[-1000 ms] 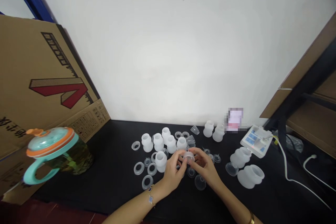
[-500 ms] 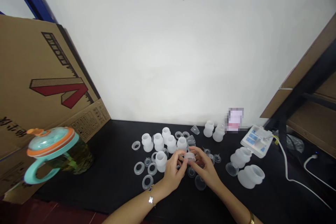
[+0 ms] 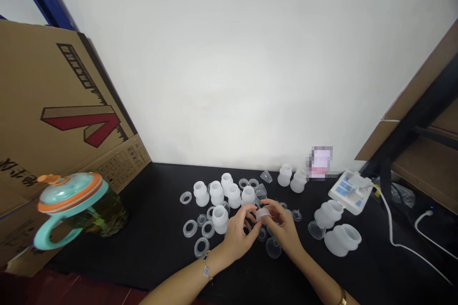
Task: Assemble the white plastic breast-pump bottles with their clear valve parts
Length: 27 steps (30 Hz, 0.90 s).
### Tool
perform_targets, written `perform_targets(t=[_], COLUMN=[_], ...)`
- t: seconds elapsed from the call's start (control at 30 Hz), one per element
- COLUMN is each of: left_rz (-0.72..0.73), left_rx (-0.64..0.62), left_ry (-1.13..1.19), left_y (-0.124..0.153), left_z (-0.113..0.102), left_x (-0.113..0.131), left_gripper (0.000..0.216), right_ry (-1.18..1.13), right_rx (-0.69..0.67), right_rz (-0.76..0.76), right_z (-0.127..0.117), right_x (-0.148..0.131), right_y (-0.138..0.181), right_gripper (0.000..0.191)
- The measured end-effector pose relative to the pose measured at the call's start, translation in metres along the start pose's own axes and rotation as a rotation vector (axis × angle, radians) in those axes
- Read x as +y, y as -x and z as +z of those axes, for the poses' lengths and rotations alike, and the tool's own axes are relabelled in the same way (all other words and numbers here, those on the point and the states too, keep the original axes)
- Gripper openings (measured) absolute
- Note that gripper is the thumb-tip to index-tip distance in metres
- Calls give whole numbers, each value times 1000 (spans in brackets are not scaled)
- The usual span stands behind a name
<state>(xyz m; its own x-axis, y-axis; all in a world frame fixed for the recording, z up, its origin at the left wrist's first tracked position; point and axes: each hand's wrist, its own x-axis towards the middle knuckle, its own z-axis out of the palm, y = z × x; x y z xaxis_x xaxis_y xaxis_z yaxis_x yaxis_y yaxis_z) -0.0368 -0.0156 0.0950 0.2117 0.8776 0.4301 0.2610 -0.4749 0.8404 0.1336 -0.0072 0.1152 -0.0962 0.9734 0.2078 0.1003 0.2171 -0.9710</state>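
- Translucent ring (image 3: 263, 214): located between both hands, over the black counter (image 3: 153, 248).
- Right hand (image 3: 285, 229): grip pinched on the ring at its right side, thumb and fingers together on it.
- Left hand (image 3: 239, 232): grip curved, thumb and fingers parted at the ring's left edge — contact cannot be confirmed.
- White bottles (image 3: 220, 220): 6 stand upright in a cluster, beyond and left of the hands.
- Loose rings (image 3: 190, 228): lie flat near the cluster, left of the left hand.
- Clear round part (image 3: 274, 248): on the counter, just beside the right hand.
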Motion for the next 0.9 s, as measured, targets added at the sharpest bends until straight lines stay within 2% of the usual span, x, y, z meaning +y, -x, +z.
perform_targets(t=[0.17, 0.33, 0.67, 0.9], left_rz=[-4, -77, -102, -107], left_rx=[-13, 8, 73, 72], left_ry=[15, 38, 84, 81], left_y=[-2, -2, 0, 2], left_z=[0, 0, 1, 0], left_x=[2, 1, -3, -4], left_gripper=[19, 9, 14, 20], right_ry=[10, 13, 40, 107], right_rx=[-21, -40, -94, -90], right_rz=[3, -28, -70, -121], right_z=[0, 1, 1, 0], right_x=[2, 3, 3, 3], right_y=[-1, -1, 1, 1], right_gripper=[30, 29, 34, 33])
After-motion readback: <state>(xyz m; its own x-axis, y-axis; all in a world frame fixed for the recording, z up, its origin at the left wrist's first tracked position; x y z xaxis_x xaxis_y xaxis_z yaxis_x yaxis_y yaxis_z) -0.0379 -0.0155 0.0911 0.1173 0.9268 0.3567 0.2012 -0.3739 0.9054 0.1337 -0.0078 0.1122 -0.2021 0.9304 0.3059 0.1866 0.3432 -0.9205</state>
